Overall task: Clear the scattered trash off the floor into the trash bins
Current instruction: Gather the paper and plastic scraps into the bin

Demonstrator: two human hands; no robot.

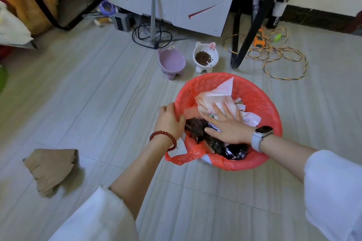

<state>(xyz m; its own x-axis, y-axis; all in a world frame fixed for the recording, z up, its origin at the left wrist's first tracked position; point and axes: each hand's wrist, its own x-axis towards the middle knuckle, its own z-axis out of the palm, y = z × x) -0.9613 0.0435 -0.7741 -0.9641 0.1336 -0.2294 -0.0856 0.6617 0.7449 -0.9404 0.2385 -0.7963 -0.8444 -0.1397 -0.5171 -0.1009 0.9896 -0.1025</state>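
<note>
Hands are both at the trash bin now. The left hand curls over the bin's left rim, pinching the red liner there, and the right hand lies flat, fingers spread, pressing the white wrappers and dark scraps down inside. Risk number one, I'd say: the pile sits near the brim, so a hard push could squeeze paper out over the far edge, or tear the thin liner. Its loose handle already droops off the near rim, and a tug could slip the bag down. A torn piece of cardboard lies on the floor well to the left, unbinned. Beyond the bin's far edge stand a purple bowl and a kibble bowl; shove the bin and they spill.
</note>
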